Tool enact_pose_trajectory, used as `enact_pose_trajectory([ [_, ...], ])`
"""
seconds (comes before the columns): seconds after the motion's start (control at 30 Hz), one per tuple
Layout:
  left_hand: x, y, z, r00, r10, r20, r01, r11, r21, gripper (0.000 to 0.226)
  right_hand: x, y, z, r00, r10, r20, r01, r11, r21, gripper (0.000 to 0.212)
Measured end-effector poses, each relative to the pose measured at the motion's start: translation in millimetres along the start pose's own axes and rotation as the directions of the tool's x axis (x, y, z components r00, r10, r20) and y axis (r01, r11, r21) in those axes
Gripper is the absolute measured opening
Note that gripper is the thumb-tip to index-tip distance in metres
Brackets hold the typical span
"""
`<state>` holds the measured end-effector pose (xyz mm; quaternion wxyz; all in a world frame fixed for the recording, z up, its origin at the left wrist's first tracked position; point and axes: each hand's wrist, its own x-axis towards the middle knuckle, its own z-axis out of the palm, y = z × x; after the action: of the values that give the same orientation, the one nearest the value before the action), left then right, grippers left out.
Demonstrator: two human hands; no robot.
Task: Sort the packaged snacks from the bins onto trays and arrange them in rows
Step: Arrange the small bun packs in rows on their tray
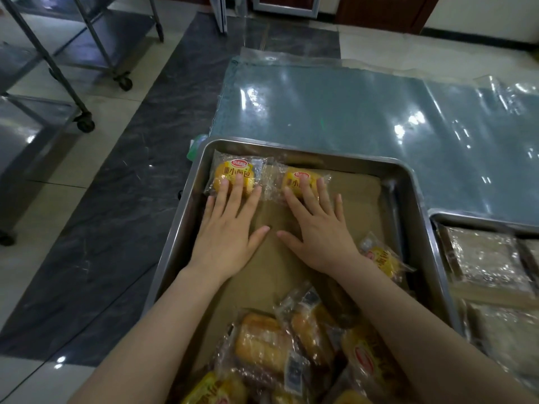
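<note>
Row-start step. Left hand was flat, fingers straight, fingertips pressing the first yellow bread packet in the far-left corner of the steel tray. Right hand was likewise flat and released, fingertips on the second packet just beside the first, wrappers touching. Nothing was gripped by either hand. Both packets sat on the brown paper liner along the far wall, the first two in a row. The unsorted pile lay at the tray's near end, with one loose packet by the right wall. A second tray to the right held other wrapped goods. Likely next: lift off, take a packet from the pile, set it label-up right of the second, same spacing. Wrappers looked slippery, so nudging could skew the row.
</note>
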<state>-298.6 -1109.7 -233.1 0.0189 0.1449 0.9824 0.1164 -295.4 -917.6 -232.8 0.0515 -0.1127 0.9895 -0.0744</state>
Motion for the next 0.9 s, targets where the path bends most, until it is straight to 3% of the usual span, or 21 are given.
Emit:
enact_pose_trajectory([
  [0.1,-19,5,-12,0.997,0.078,0.004,-0.076,0.989,-0.123,0.069,-27,5,-20,0.998,0.039,-0.057,-0.031,0.990,0.135,0.071],
  [0.23,-59,18,-30,0.988,0.148,0.032,-0.129,0.933,-0.335,0.058,-81,30,-40,0.947,0.250,-0.201,-0.206,0.954,0.218,0.036],
  [0.3,-79,23,-36,0.989,0.112,0.098,-0.060,0.904,-0.424,0.050,-103,45,-45,0.911,0.376,-0.169,-0.343,0.919,0.192,0.035],
  [0.37,-93,28,-40,0.983,0.069,0.171,0.018,0.886,-0.463,0.041,-116,54,-46,0.899,0.437,-0.029,-0.428,0.891,0.153,0.050],
  [0.5,-104,38,-39,0.967,0.040,0.252,0.083,0.884,-0.460,0.035,-125,53,-43,0.917,0.359,0.171,-0.388,0.902,0.186,0.070],
  [0.67,-107,43,-34,0.956,-0.015,0.293,0.149,0.885,-0.441,0.038,-115,48,-41,0.899,0.438,0.014,-0.409,0.828,0.383,0.065],
  [0.73,-106,44,-33,0.953,-0.035,0.301,0.170,0.884,-0.436,0.037,-106,48,-35,0.902,0.432,-0.016,-0.417,0.878,0.233,0.069],
  [0.8,-106,45,-31,0.950,-0.061,0.307,0.193,0.887,-0.419,0.032,-98,51,-27,0.945,0.322,-0.052,-0.321,0.947,0.028,0.070],
  [0.9,-104,47,-28,0.934,-0.115,0.338,0.244,0.896,-0.370,0.032,-89,56,-19,0.983,0.183,-0.031,-0.183,0.983,0.002,0.058],
])
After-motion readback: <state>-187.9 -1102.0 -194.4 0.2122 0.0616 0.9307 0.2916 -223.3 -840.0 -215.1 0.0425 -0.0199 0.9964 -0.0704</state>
